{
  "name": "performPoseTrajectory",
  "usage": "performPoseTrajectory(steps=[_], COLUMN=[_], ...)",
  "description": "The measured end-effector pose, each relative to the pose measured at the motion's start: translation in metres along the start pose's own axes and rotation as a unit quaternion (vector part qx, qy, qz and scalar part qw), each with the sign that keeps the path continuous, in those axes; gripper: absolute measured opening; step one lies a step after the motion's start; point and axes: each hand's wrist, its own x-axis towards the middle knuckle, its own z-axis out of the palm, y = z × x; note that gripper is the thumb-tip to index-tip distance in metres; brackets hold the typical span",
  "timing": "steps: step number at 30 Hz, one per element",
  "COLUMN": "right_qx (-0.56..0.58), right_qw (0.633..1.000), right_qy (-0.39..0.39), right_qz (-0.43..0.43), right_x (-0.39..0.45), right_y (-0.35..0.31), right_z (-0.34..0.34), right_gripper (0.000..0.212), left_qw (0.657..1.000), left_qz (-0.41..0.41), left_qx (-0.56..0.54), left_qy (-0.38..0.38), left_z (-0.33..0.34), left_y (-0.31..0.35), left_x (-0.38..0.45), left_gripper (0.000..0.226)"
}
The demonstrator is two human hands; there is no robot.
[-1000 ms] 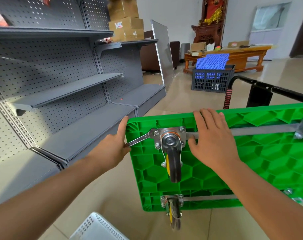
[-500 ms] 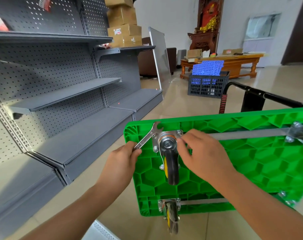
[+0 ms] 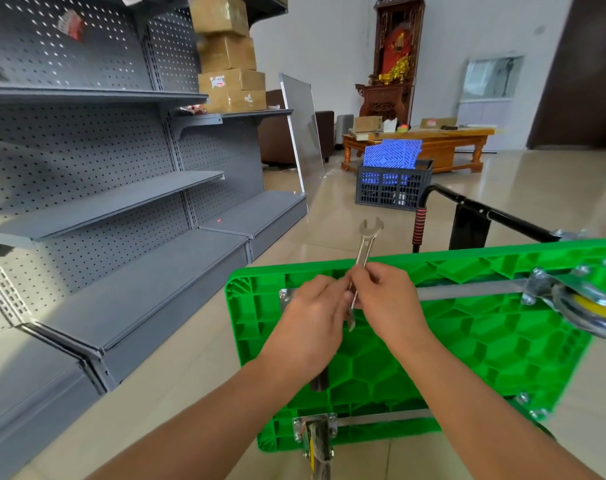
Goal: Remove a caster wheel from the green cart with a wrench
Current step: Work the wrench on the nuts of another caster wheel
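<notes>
The green cart [image 3: 474, 344] lies upside down on the floor, its ribbed underside facing me. A silver open-ended wrench [image 3: 366, 244] stands nearly upright above the cart's far left corner. My left hand [image 3: 312, 323] and my right hand [image 3: 386, 299] both pinch its lower shaft, right above left. They hide most of the caster wheel at that corner; only a corner of its mounting plate [image 3: 285, 295] and a dark bit of wheel [image 3: 319, 382] show. Another caster [image 3: 317, 441] sits at the near left corner, a third [image 3: 585, 306] at the right.
Grey perforated shelving [image 3: 121, 202] runs along the left. The cart's black handle [image 3: 468, 209] lies behind the deck. A dark crate with blue panels [image 3: 393, 181] and a wooden table [image 3: 433, 140] stand farther back. Cardboard boxes [image 3: 229, 64] are stacked on a shelf.
The wrench has come off the caster bolt and swung upright. My right hand left the caster plate and now pinches the wrench together with my left hand. The view has shifted.
</notes>
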Motion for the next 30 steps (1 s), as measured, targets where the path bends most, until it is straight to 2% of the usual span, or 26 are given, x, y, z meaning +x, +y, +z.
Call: performPoseTrajectory(steps=[4,6,9,12,16,20,26,30], right_qx=[0.085,0.054,0.001,-0.049,-0.038,-0.025,-0.013,0.018], right_qw=[0.990,0.986,0.981,0.976,0.976,0.976,0.984,0.986], right_qy=[-0.107,-0.157,-0.193,-0.211,-0.211,-0.209,-0.165,-0.160], right_qz=[0.042,0.027,-0.013,-0.032,-0.042,-0.049,-0.069,-0.048], right_x=[0.005,0.005,0.006,0.008,0.005,0.001,-0.008,-0.012], right_y=[0.018,0.031,0.057,0.089,0.116,0.122,0.129,0.127], right_z=[-0.017,-0.025,-0.031,-0.026,-0.010,0.003,0.020,0.032], right_gripper=[0.024,0.025,0.026,0.026,0.028,0.025,0.025,0.024], left_qw=[0.981,0.967,0.956,0.953,0.955,0.953,0.952,0.950], left_qz=[0.037,0.009,-0.011,-0.017,-0.030,-0.025,-0.025,-0.030], left_qx=[0.170,0.246,0.291,0.297,0.276,0.275,0.265,0.266], left_qy=[0.091,0.072,0.031,0.048,0.105,0.125,0.153,0.160], left_z=[-0.014,-0.021,-0.022,-0.016,-0.007,-0.003,0.001,0.002], left_y=[-0.042,-0.064,-0.090,-0.097,-0.093,-0.095,-0.094,-0.094], left_x=[0.006,0.000,-0.013,-0.020,-0.018,-0.017,-0.016,-0.016], left_gripper=[0.032,0.037,0.043,0.044,0.040,0.039,0.038,0.037])
